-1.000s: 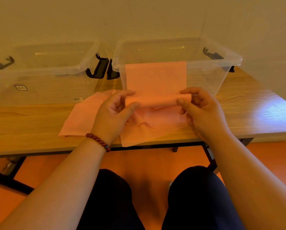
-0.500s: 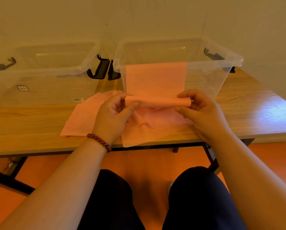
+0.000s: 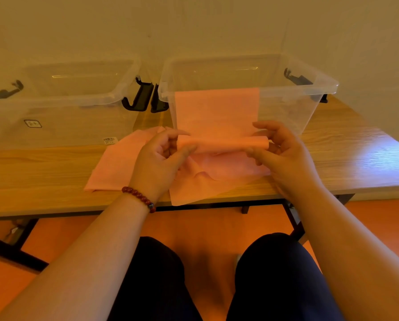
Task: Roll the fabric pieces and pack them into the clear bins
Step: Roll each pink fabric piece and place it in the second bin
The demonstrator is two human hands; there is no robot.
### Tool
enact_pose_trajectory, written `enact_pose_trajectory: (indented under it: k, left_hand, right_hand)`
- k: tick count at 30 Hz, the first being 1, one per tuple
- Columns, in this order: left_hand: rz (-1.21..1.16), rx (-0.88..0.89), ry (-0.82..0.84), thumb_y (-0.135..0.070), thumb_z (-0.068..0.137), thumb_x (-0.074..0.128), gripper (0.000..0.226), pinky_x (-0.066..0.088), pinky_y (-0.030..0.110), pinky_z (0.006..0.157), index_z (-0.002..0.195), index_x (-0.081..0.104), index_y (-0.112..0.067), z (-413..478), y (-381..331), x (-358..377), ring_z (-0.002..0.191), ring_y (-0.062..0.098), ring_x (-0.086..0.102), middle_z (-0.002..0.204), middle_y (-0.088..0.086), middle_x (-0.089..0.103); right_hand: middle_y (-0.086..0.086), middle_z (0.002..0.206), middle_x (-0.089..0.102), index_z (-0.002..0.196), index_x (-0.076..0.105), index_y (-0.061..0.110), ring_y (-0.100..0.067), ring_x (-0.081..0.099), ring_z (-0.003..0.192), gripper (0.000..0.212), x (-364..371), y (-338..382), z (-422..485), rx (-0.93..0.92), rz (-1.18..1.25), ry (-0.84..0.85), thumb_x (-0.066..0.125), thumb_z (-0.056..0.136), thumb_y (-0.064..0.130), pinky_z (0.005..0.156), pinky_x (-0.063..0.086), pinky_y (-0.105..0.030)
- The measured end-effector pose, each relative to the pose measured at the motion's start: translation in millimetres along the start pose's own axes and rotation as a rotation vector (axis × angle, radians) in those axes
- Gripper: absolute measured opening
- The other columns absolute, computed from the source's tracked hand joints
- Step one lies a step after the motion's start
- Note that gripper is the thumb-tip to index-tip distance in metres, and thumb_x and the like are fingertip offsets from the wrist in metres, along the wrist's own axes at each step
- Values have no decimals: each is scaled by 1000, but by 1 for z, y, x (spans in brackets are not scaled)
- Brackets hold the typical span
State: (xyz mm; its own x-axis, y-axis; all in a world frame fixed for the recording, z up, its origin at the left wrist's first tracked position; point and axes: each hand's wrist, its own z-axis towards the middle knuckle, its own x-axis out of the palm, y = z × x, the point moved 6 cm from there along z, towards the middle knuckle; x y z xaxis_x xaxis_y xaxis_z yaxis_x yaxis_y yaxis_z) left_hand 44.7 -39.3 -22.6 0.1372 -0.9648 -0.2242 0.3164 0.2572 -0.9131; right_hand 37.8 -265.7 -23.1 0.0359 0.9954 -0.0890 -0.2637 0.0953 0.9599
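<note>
Since your knees sit closest, they head the list: dark trousers [image 3: 156, 286], well below and behind your fingers, over an orange floor [image 3: 205, 228].

- Beaded bracelet [image 3: 139, 198]: red-brown, on your left wrist, just behind the fingers of that hand.
- Wooden table [image 3: 43, 177]: its front edge runs beneath your wrists.
- Loose fabric pieces [image 3: 115, 167]: pink, lying on the table under both palms. One spreads flat to the left of your left fingers. Another lies rumpled beneath them and overhangs the front edge.
- Left hand [image 3: 158, 163]: thumb and curled fingers pinch the left end of the roll.
- Right hand [image 3: 284, 156]: thumb below, curled fingers above and behind, pinching the right end of the same roll.
- Fabric roll [image 3: 221, 143]: pink, a slim level tube spanning your two sets of fingertips, raised just above the loose pieces.
- Unrolled sheet [image 3: 217, 112]: the rest of that piece. It rises beyond your fingers and lies flat against the near wall of the right clear bin [image 3: 309, 107], its top edge near the rim.
- Left clear bin [image 3: 66, 117]: beyond and left of your left fingers, open-topped, with a small label [image 3: 109, 140] at its near lower corner.
- Black latches [image 3: 138, 98]: between the two bins, beyond your left fingertips.
- Wall [image 3: 193, 31]: plain, behind both bins.
</note>
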Motion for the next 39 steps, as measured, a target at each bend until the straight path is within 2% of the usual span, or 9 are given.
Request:
enact_pose_trajectory:
  k: [3, 6, 8, 12, 18, 24, 29, 34, 39]
  left_hand:
    - [-40, -16, 13, -18, 86, 67, 29, 47, 14, 52, 103, 55, -39, 0, 0, 0, 58, -3, 55, 84, -3, 63]
    - [-19, 27, 41, -14, 83, 71, 35, 51, 16, 64, 103, 56, -39, 0, 0, 1, 77, 3, 59, 99, -1, 63]
    - [26, 62, 55, -11, 81, 73, 38, 51, 14, 74, 100, 57, -40, 1, 0, 1, 83, -1, 57, 103, -8, 61]
    - [72, 96, 23, -11, 81, 73, 31, 46, 9, 75, 90, 61, -38, 2, -1, -1, 84, -9, 53, 99, -19, 58]
    - [21, 36, -12, -13, 81, 72, 32, 52, 32, 83, 93, 57, -38, 3, 4, -1, 96, 21, 59, 97, -10, 61]
    - [-19, 14, -6, -22, 84, 70, 27, 48, 21, 57, 100, 56, -39, 0, 2, -2, 69, 9, 57, 86, 8, 65]
    - [-11, 51, 51, -9, 82, 71, 34, 51, 15, 76, 98, 60, -36, -1, 0, 1, 86, -7, 58, 100, -15, 60]
    - [12, 58, 22, -12, 84, 70, 30, 51, 22, 80, 90, 62, -40, 2, 4, 0, 92, 5, 59, 97, -15, 62]
    - [48, 88, -14, -10, 85, 68, 31, 45, 6, 73, 89, 60, -40, 1, -1, -1, 80, -14, 52, 93, -22, 57]
  right_hand:
    - [8, 88, 66, 101, 64, 28, -1, 63, 74, 29, 2, 0, 0, 13, -5, -1, 70, 84, 5, 66, 50, -16]
    - [5, 72, 68, 98, 66, 23, -5, 63, 65, 18, -1, 0, 0, 13, -5, -50, 68, 87, 9, 61, 50, -18]
    - [4, 68, 67, 98, 67, 21, -8, 61, 62, 12, -2, -1, 0, 9, -8, -56, 66, 89, 13, 60, 50, -21]
    - [1, 72, 69, 100, 66, 24, -13, 63, 67, 13, -3, -3, 1, 6, 2, -52, 65, 90, 16, 65, 51, -28]
    - [12, 83, 70, 104, 63, 29, -9, 66, 75, 34, 0, -6, 3, 21, -3, -11, 74, 81, 6, 70, 52, -23]
    - [0, 70, 69, 99, 65, 24, -23, 58, 65, 13, -3, -2, -1, 26, -29, -54, 68, 87, 22, 56, 45, -30]
    - [2, 68, 67, 92, 67, 25, -11, 54, 59, 3, -4, -2, -1, 25, -40, -74, 67, 89, 25, 61, 46, -29]
    - [2, 79, 68, 103, 62, 28, -14, 64, 69, 24, -3, -1, 1, 5, 42, -53, 70, 86, 13, 67, 51, -28]
    - [4, 94, 67, 103, 63, 29, -8, 66, 80, 35, -2, -5, 2, 27, 50, -15, 74, 80, 5, 79, 54, -28]
